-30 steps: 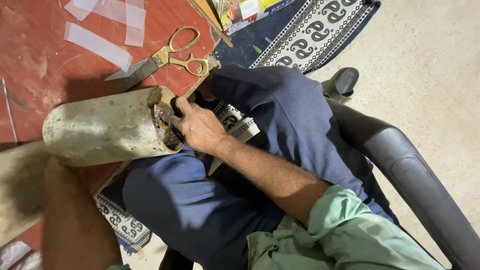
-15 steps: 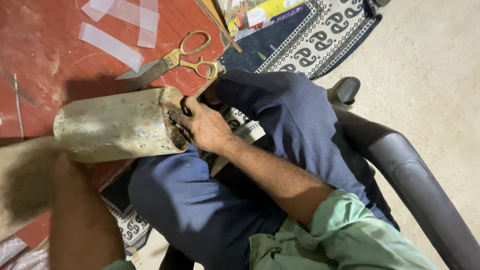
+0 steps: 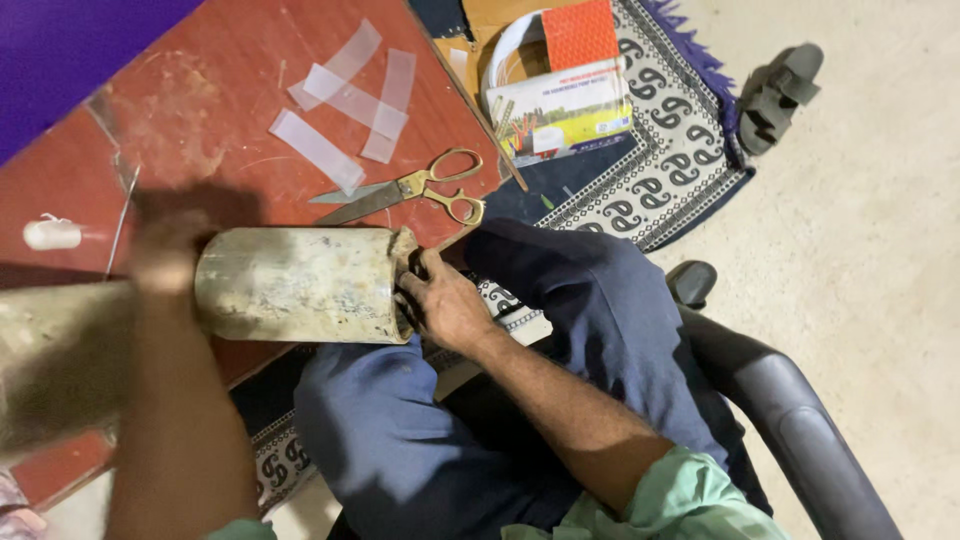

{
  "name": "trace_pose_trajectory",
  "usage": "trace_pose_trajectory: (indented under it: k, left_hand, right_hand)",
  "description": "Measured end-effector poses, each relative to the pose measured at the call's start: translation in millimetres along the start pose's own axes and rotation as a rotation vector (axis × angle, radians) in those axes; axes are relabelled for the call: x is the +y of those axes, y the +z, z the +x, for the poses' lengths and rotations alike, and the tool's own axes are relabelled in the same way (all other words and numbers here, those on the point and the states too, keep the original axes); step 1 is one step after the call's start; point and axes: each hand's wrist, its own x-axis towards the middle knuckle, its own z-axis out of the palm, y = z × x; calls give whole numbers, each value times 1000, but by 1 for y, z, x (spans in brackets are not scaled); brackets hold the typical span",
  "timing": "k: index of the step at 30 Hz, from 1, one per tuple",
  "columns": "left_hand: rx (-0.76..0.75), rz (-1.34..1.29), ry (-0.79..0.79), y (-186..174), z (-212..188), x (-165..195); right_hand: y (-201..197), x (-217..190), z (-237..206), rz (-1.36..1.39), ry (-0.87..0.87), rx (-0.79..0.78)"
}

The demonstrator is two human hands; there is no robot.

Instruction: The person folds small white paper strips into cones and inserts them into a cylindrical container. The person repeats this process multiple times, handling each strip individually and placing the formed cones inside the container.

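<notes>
A dirty grey metal cylinder (image 3: pixel 300 285) lies on its side at the near edge of a red table (image 3: pixel 200 110). My right hand (image 3: pixel 440 305) grips its open end, fingers curled over the rim. My left hand (image 3: pixel 165 255), blurred by motion, rests on the cylinder's far left part, with the forearm running down the frame. Gold-handled scissors (image 3: pixel 410 190) lie on the table just beyond the cylinder. Several clear plastic strips (image 3: pixel 345 100) lie further back.
A small white roll-like object (image 3: pixel 50 233) sits at the table's left. On the floor lie a patterned rug (image 3: pixel 650 160), a printed box (image 3: pixel 560 105) and a grey sandal (image 3: pixel 780 95). A black chair arm (image 3: pixel 800 430) curves at lower right. My legs are in blue trousers.
The view has shifted up and right. My left hand has come up onto the cylinder's left part. My right hand stays on the open end.
</notes>
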Motion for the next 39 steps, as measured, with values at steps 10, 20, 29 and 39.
trace_pose_trajectory:
  k: [10, 20, 29, 39]
  left_hand:
    - [-166, 913, 402, 99, 13, 92]
    - [-15, 982, 526, 137, 18, 66]
    - [-152, 876, 470, 136, 7, 53]
    - [47, 933, 454, 143, 16, 53]
  right_hand:
    - [-4, -6, 8, 43, 36, -23]
    - [-10, -6, 12, 74, 24, 16]
    - [-4, 10, -4, 274, 49, 74]
    - [-4, 19, 1, 373, 79, 101]
